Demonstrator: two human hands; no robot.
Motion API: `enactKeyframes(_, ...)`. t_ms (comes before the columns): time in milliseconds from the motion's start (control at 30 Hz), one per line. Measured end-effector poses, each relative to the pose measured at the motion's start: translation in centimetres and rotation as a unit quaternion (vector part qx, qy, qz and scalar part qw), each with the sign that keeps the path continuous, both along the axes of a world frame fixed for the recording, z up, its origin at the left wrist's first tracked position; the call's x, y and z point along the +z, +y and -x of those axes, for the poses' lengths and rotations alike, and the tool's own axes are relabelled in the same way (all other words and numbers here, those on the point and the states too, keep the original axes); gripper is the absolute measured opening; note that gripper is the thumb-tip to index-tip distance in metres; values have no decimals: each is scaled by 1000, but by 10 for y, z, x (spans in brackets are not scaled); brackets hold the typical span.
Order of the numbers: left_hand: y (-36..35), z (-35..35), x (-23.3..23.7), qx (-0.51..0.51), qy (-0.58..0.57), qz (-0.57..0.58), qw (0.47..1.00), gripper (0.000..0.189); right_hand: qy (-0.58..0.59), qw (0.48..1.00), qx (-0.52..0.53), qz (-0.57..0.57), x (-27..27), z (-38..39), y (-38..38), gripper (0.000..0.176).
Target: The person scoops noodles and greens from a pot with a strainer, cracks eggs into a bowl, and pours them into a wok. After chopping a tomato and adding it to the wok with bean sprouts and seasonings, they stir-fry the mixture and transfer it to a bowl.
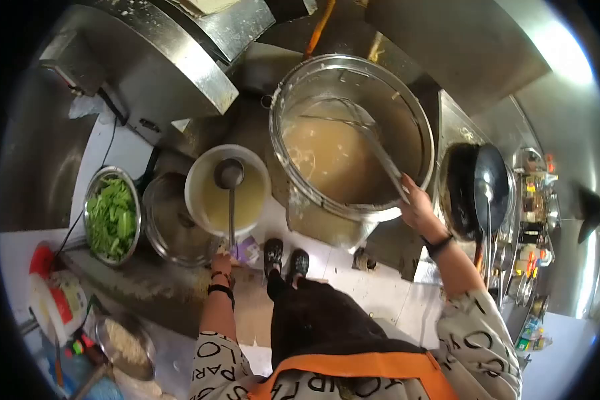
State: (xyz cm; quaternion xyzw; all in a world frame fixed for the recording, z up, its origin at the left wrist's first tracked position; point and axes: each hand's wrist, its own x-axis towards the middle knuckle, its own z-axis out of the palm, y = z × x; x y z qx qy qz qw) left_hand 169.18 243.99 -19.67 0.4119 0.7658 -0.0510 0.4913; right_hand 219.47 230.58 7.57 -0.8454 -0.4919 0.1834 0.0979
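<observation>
My right hand (417, 207) is closed round the handle of a long metal strainer (383, 155) at the near right rim of a big stockpot (280, 150). The strainer's braced head lies in the cloudy tan broth (333, 160), partly hidden by it. My left hand (221, 262) is closed at the lower end of the upright handle of a steel ladle (229, 175). That ladle's bowl is over a white bucket (195, 207) of yellowish liquid, to the left of the stockpot.
A steel bowl of chopped greens (113, 219) and a metal pot (170, 243) stand left of the bucket. On the right are a black wok (461, 190) with another ladle (489, 200), and a shelf of seasonings (533, 220). Lower left holds a pan of pale food (128, 343).
</observation>
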Motion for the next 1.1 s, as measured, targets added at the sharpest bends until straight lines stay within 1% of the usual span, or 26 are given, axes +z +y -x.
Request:
enactKeyframes(67,16,-9,-29,21,18,3,1000,30,52,996,6,-78,39,-11,-12,65)
enactKeyframes(100,26,-14,-41,38,20,14,999,30,-118,990,65,-31,58,-14,-17,64)
enactKeyframes(167,46,-26,-61,99,2,61,993,32,-149,987,-2,63,70,-19,-16,64)
enactKeyframes(267,73,-50,-73,268,-108,185,939,34,-167,981,-17,94,55,-35,-29,61)
enactKeyframes(300,77,-54,-75,322,-177,214,905,35,-154,984,-7,86,46,-40,-41,59)
enactKeyframes(333,74,-51,-80,358,-269,229,864,27,-104,987,-33,120,46,-35,-51,53)
enactKeyframes(367,71,-49,-84,391,-354,251,812,34,-139,987,72,42,40,-29,-56,43)
enactKeyframes(400,76,-49,-84,391,-384,217,808,36,48,991,-61,111,61,-7,-35,32)
enactKeyframes(433,81,-49,-83,385,-416,180,804,39,225,925,-264,152,82,16,-13,21)
enactKeyframes(467,74,-48,-82,347,-364,152,851,38,293,831,-434,188,102,39,9,11)
enactKeyframes(500,70,-40,-82,302,-304,124,895,37,339,772,-480,242,123,52,34,13)
enactKeyframes(533,59,-37,-96,214,-193,40,957,33,369,743,-495,256,137,58,51,12)
enactKeyframes(567,59,-42,-80,122,-70,15,990,22,398,713,-511,269,145,60,61,11)
enactKeyframes(600,50,-35,-90,-23,41,-97,994,19,401,710,-514,266,145,61,65,11)
enactKeyframes(633,47,-36,-86,-166,147,-208,953,18,474,634,-552,262,146,60,67,12)
enactKeyframes(667,48,-34,-82,-166,94,-193,963,22,542,551,-582,253,147,59,68,13)
enactKeyframes(700,51,-35,-85,-258,136,-195,936,20,542,549,-587,244,144,62,68,13)
enactKeyframes(767,68,-52,-79,-232,155,-172,945,13,698,388,-574,182,125,73,69,17)
enactKeyframes(800,78,-56,-73,-237,154,-175,943,13,749,337,-556,127,107,78,67,20)
enactKeyframes(833,91,-58,-63,20,-39,-17,999,13,795,281,-533,72,88,86,66,23)
enactKeyframes(867,98,-59,-52,273,-227,146,923,14,800,270,-535,-8,77,100,78,23)
enactKeyframes(900,98,-58,-41,268,-227,144,925,14,800,258,-534,-87,70,107,89,23)
enactKeyframes(967,90,-48,-19,434,-357,201,802,17,864,-21,-469,-183,48,101,84,25)
enactKeyframes(1000,85,-34,-14,425,-390,243,780,19,863,-80,-450,-215,44,100,75,27)
enactKeyframes(1033,81,-31,9,417,-390,240,785,19,864,-86,-444,-220,47,95,65,27)
enactKeyframes(1100,70,-22,60,408,-389,220,796,19,844,-43,-471,-252,54,80,34,27)
